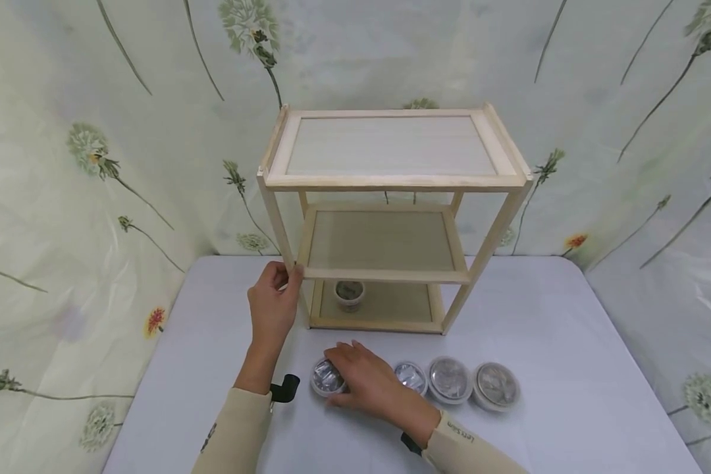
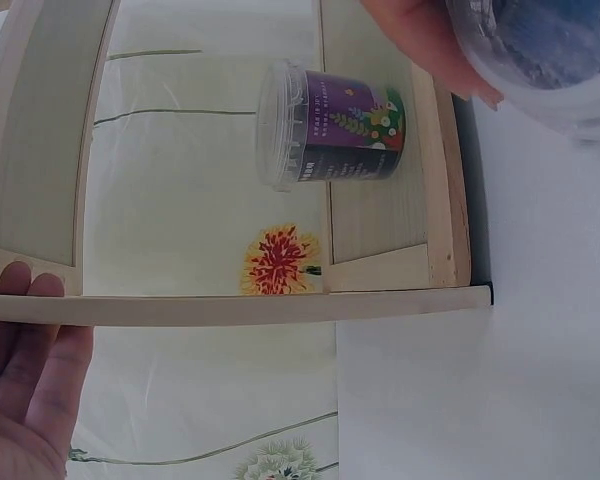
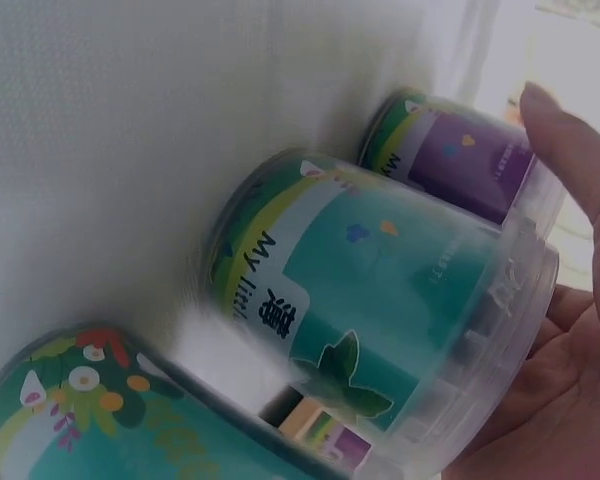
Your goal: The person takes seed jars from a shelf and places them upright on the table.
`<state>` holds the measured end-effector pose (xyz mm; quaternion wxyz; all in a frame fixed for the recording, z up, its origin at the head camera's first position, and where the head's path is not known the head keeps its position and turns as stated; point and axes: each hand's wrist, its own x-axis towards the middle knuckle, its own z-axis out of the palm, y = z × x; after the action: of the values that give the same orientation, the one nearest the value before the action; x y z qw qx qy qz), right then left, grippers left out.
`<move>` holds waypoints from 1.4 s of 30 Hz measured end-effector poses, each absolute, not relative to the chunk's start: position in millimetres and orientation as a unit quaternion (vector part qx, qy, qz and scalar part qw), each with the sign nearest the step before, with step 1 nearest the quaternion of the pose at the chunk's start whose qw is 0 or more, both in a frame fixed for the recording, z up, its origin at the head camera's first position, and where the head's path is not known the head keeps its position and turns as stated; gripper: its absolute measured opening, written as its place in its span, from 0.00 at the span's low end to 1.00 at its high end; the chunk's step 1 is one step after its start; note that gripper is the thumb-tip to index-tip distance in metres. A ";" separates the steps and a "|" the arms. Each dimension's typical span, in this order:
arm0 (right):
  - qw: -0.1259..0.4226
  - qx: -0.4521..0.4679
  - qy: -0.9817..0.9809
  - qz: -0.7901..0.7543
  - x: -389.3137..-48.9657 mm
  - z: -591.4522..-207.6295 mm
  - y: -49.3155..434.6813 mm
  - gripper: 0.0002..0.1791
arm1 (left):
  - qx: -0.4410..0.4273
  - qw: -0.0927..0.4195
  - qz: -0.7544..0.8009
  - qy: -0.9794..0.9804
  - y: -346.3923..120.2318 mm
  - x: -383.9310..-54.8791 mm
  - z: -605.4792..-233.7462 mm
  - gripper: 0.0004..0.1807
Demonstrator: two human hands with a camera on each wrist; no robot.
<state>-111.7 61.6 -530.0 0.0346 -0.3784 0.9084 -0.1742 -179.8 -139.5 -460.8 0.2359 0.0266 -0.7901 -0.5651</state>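
A three-tier wooden shelf (image 1: 394,180) stands on the table. With its fingertips, my left hand (image 1: 274,299) grips the left front post at the middle tier; the left wrist view shows those fingers (image 2: 42,345) behind the post. Lower down, my right hand (image 1: 370,380) holds a clear-lidded plastic tub (image 1: 326,378) by its lid, thumb on the near side. That tub has a purple label (image 3: 465,165) in the right wrist view. Another purple-labelled tub (image 2: 352,128) stands on the bottom tier, at its left side.
To the right of my right hand, three more lidded tubs (image 1: 411,377) (image 1: 450,380) (image 1: 497,386) stand in a row on the white tabletop (image 1: 569,342). One has a teal label (image 3: 380,290). A flower-printed sheet (image 1: 172,99) hangs behind and beside the table.
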 end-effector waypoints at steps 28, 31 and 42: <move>-0.021 -0.331 0.924 -0.191 -167.9 -492.4 85.9 0.51 | 0.035 0.245 -0.564 -0.788 -136.5 -174.5 -462.5 0.10; 0.001 -0.303 0.936 -0.177 -182.8 -485.0 83.3 0.56 | 0.031 0.250 -0.559 -0.790 -135.8 -176.1 -461.5 0.11; 0.070 -0.227 0.952 -0.195 -212.2 -484.4 73.0 0.47 | 0.033 0.240 -0.560 -0.792 -133.1 -171.4 -458.8 0.10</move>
<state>-212.2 73.0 -484.4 0.0700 -0.2268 0.9517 -0.1946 -171.4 -133.1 -458.8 0.2400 0.0332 -0.7921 -0.5602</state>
